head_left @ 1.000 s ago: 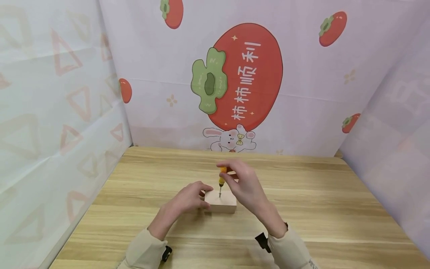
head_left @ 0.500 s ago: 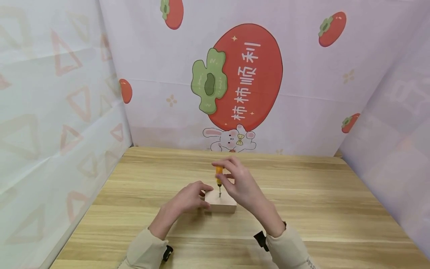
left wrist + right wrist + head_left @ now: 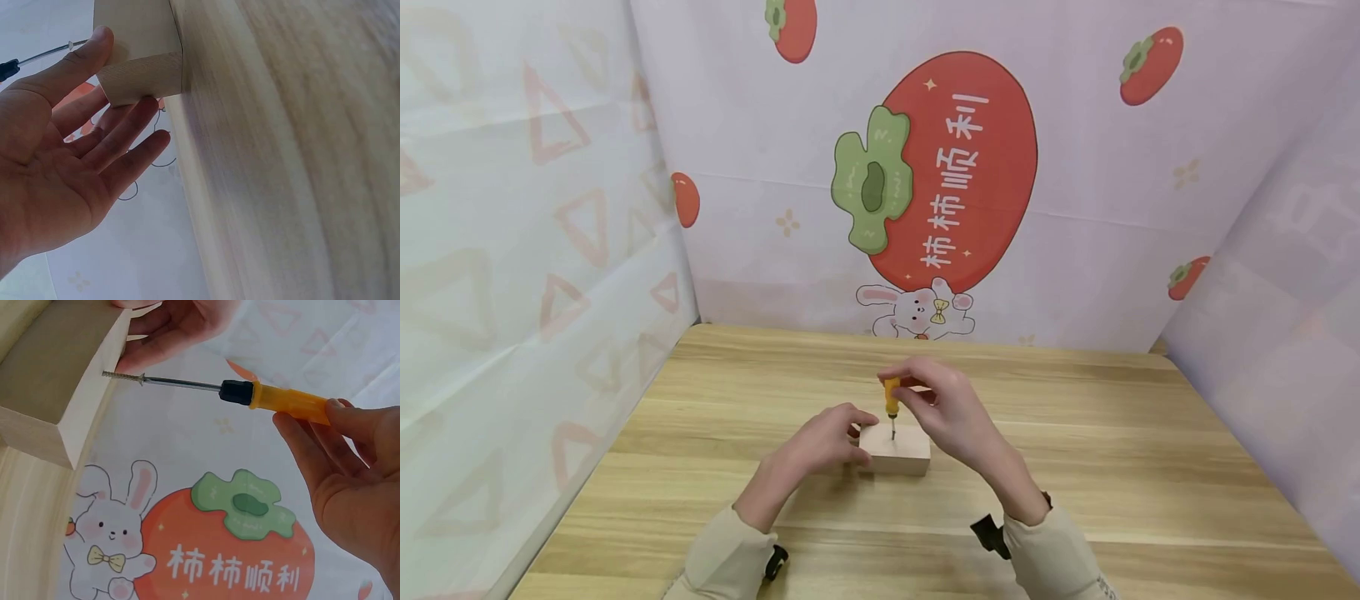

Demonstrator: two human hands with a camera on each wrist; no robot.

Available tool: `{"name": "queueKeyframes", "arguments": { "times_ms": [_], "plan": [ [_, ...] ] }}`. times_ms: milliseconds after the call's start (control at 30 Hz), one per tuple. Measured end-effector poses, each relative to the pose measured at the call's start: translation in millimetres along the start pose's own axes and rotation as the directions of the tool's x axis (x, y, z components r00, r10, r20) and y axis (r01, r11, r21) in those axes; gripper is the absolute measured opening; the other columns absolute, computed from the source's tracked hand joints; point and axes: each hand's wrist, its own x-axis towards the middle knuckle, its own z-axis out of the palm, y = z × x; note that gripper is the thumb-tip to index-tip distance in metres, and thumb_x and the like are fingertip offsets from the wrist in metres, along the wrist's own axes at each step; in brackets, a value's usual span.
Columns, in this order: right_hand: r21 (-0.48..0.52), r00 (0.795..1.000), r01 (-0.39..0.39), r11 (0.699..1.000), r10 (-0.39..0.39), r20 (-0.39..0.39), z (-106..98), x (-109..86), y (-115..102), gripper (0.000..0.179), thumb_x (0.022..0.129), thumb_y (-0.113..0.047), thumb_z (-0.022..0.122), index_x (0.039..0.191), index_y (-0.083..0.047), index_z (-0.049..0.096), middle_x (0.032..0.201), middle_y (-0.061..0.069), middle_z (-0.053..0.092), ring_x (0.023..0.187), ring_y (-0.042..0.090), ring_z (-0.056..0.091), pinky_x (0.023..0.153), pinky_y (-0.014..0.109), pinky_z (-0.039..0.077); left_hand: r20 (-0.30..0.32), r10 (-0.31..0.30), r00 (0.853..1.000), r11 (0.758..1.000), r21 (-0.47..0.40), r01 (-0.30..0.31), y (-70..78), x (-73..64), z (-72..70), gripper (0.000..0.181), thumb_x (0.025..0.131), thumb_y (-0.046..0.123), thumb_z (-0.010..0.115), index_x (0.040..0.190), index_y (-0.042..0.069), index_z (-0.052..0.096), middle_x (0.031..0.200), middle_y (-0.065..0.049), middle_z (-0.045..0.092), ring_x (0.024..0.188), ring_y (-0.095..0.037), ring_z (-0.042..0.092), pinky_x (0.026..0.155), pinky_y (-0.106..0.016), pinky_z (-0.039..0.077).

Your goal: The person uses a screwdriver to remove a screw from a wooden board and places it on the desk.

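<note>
A pale wooden block (image 3: 895,457) lies on the table, a screw (image 3: 124,376) standing upright in its top face with much of the thread exposed. My left hand (image 3: 823,440) grips the block's left end, thumb on the near side and fingers on the far side. Above the block, my right hand (image 3: 943,408) pinches the yellow handle of a screwdriver (image 3: 290,402) between thumb and fingers. The screwdriver is nearly vertical, and its shaft meets the screw head in the right wrist view. In the left wrist view the left thumb (image 3: 94,50) presses the block's side.
The wood-grain table (image 3: 1112,467) extends around the block on all sides. A white cloth backdrop (image 3: 1075,208) printed with persimmons and a rabbit rises at the far edge, with cloth side walls (image 3: 587,250) left and right. Black straps (image 3: 991,535) show at the sleeves.
My right hand shifts slightly left and up, then back right and down, while the screwdriver goes from leaning to nearly upright. The left hand and block stay put; the view shifts slightly.
</note>
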Motion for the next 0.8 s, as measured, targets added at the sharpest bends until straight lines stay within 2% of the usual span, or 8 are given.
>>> {"name": "queueKeyframes", "arguments": {
  "times_ms": [67, 200, 433, 567, 800],
  "plan": [
    [0.016, 1.000, -0.008, 1.000, 0.008, 0.000, 0.2, 0.0, 1.0, 0.027, 0.091, 0.001, 0.067, 0.114, -0.012, 0.071, 0.111, 0.001, 0.071, 0.098, 0.016, 0.069, 0.078, 0.025, 0.060, 0.002, -0.003, 1.000, 1.000, -0.004, 0.003, 0.7, 0.0, -0.3, 0.052, 0.076, 0.013, 0.086, 0.125, 0.004, 0.068, 0.117, -0.010, 0.066, 0.103, -0.026, 0.067, 0.091, -0.042, 0.055],
    [0.022, 0.998, -0.004, 1.000, 0.005, -0.060, 2.6, -0.1, 3.3, 0.028, 0.088, -0.001, 0.072, 0.115, -0.010, 0.071, 0.106, 0.005, 0.066, 0.093, 0.018, 0.068, 0.075, 0.024, 0.060, 0.006, -0.006, 1.000, 1.000, -0.003, 0.006, 1.6, 0.1, -0.4, 0.053, 0.076, 0.014, 0.086, 0.125, 0.004, 0.068, 0.118, -0.010, 0.066, 0.104, -0.026, 0.067, 0.091, -0.043, 0.055],
    [-0.078, 0.987, 0.017, 0.997, -0.029, -0.156, 3.8, -0.8, 4.8, 0.028, 0.084, -0.002, 0.077, 0.111, -0.009, 0.074, 0.093, 0.003, 0.063, 0.082, 0.017, 0.068, 0.070, 0.021, 0.059, -0.002, -0.004, 1.000, 1.000, 0.006, 0.004, 0.9, 0.5, 0.0, 0.053, 0.075, 0.012, 0.086, 0.125, 0.004, 0.068, 0.118, -0.011, 0.066, 0.103, -0.026, 0.067, 0.091, -0.042, 0.055],
    [-0.071, 0.989, 0.025, 0.997, -0.035, -0.144, 1.0, -1.3, 4.7, 0.027, 0.086, 0.003, 0.072, 0.111, -0.008, 0.073, 0.096, 0.004, 0.066, 0.084, 0.020, 0.070, 0.074, 0.022, 0.059, -0.003, 0.003, 1.000, 1.000, 0.010, -0.003, 0.5, 0.8, -0.1, 0.053, 0.075, 0.012, 0.086, 0.125, 0.004, 0.068, 0.118, -0.011, 0.066, 0.103, -0.026, 0.067, 0.090, -0.042, 0.055],
    [-0.031, 0.997, 0.022, 0.999, -0.024, -0.068, -3.0, -1.8, 4.3, 0.030, 0.090, 0.008, 0.063, 0.114, -0.009, 0.071, 0.108, 0.006, 0.071, 0.095, 0.020, 0.071, 0.080, 0.027, 0.060, 0.000, 0.004, 1.000, 1.000, 0.011, -0.004, 1.0, 0.4, -0.1, 0.053, 0.075, 0.012, 0.086, 0.124, 0.003, 0.068, 0.116, -0.011, 0.067, 0.102, -0.026, 0.067, 0.090, -0.041, 0.056]
  ]
}}
